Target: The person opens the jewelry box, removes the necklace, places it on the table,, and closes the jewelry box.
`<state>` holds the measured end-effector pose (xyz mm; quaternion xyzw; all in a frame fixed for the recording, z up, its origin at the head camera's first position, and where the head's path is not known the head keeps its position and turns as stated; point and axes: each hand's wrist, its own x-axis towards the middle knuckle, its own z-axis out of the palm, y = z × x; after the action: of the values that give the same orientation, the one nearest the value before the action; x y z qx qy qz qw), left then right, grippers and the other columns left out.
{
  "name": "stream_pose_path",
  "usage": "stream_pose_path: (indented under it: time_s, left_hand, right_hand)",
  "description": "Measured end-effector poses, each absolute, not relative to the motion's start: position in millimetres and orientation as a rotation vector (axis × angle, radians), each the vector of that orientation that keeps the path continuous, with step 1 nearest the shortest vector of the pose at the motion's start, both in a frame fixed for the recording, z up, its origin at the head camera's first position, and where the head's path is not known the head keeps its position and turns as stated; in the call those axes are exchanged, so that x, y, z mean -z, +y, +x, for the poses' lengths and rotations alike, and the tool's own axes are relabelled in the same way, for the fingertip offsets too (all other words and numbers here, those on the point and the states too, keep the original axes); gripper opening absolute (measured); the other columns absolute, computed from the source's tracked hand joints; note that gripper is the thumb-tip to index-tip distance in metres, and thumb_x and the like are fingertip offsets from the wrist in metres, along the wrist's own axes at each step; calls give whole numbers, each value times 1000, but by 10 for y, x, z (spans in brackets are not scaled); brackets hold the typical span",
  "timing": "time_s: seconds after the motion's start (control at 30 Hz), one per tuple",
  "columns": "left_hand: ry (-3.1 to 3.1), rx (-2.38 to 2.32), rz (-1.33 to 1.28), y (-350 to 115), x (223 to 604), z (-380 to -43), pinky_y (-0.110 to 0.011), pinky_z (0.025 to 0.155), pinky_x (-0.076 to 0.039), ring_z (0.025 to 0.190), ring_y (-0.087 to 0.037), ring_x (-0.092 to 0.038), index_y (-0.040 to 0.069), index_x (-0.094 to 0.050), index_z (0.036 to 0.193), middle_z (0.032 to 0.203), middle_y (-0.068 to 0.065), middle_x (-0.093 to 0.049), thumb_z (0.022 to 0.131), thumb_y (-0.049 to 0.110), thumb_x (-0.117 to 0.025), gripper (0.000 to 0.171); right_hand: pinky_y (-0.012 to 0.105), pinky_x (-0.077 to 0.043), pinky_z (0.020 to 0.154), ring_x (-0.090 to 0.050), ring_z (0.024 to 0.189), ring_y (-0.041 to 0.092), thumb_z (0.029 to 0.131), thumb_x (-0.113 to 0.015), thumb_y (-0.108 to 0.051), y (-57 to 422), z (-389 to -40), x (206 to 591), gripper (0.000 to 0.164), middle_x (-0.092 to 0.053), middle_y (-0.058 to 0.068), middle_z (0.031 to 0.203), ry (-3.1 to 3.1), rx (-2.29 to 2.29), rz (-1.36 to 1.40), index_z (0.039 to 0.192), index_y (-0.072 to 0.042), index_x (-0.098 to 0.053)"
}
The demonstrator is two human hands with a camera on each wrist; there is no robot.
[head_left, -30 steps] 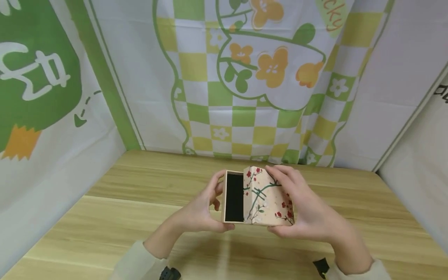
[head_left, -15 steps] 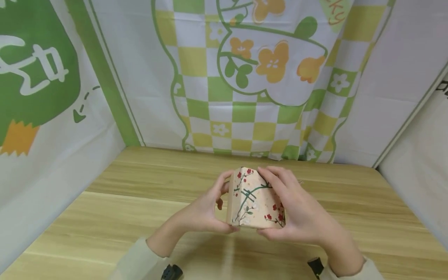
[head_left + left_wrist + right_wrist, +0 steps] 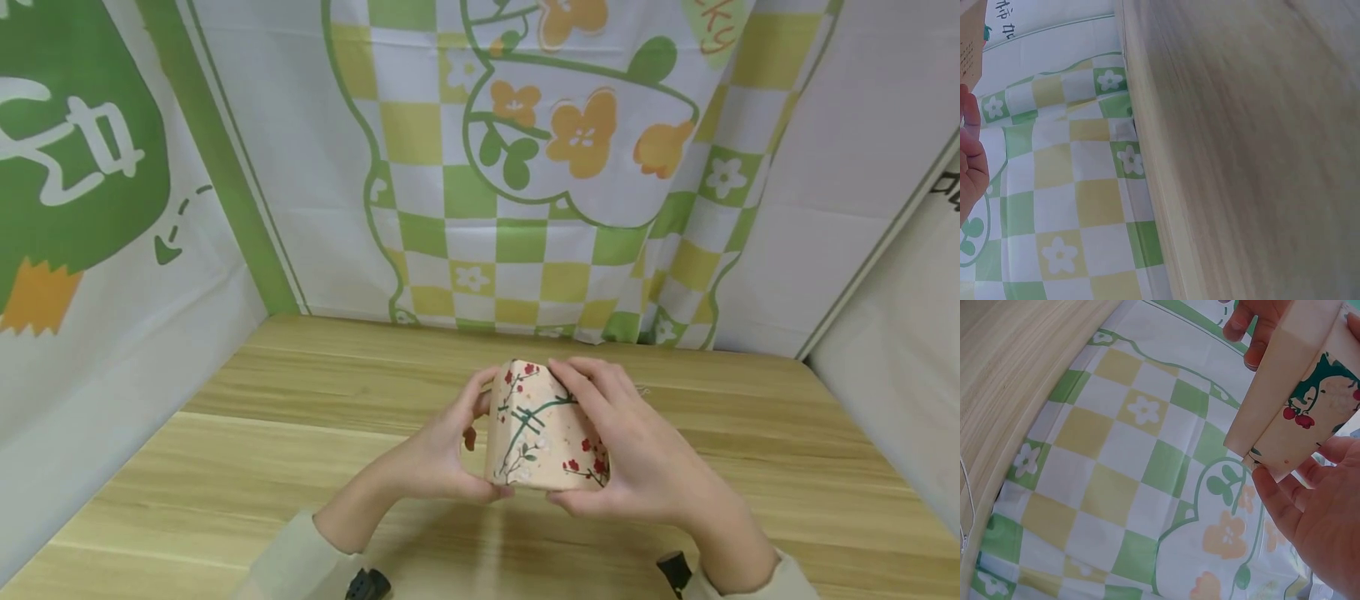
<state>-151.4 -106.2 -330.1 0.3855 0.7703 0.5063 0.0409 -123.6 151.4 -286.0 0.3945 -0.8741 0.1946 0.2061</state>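
A small cream box with red blossoms and green branches is held over the table between both hands. The left hand grips its left end, thumb at the near lower corner and fingers round the far side. From the right, the right hand holds it between thumb and fingers. In the right wrist view, a plain panel of the box borders the flowered part, and the right fingers press along its edge. The left wrist view catches only a corner of the box, bearing small print. The box's inside is hidden.
The wooden table reaches back to a green and yellow checked cloth with orange flowers. White printed sheets stand at the sides. A thin pale string lies on the table. Black straps show at the cuffs.
The black inside of the box, seen at its left a second ago, is now covered. The flowered part and the right hand have shifted left, bringing the hands closer together.
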Motion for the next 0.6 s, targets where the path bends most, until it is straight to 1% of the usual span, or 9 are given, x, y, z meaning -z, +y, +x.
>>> stream_pose_path:
  time_s: [0.2,0.33,0.47,0.6]
  left_hand:
    - [2357,-1550,1192,-1049,3309,-1516,-29,69,-41,115,-16,-52,27,-18,151,140,1,-55,66,13,-87,110]
    - [2361,-1555,1193,-1043,3311,-1508,-28,68,-40,115,-17,-51,27,-20,149,138,2,-56,64,11,-87,109]
    - [2381,-1552,1214,-1039,3305,-1501,-31,70,-44,116,-18,-51,23,-21,148,137,0,-58,63,10,-87,108]
    - [2375,-1559,1241,-1039,3313,-1506,-31,72,-48,115,-17,-53,21,-21,149,136,-3,-59,63,9,-87,109]
  right_hand:
    - [37,-53,88,-43,125,17,56,-90,-45,1509,-1217,2858,119,-41,6,146,-2457,-495,1077,155,-14,-31]
    - [39,-52,89,-43,126,18,55,-89,-45,1501,-1219,2856,118,-43,6,145,-2440,-464,1085,154,-13,-34]
    - [41,-51,91,-43,126,19,54,-89,-46,1482,-1232,2868,118,-44,6,144,-2447,-456,1092,153,-14,-35]
    - [43,-51,92,-43,126,20,54,-89,-46,1473,-1238,2894,119,-44,7,143,-2464,-453,1084,154,-13,-34]
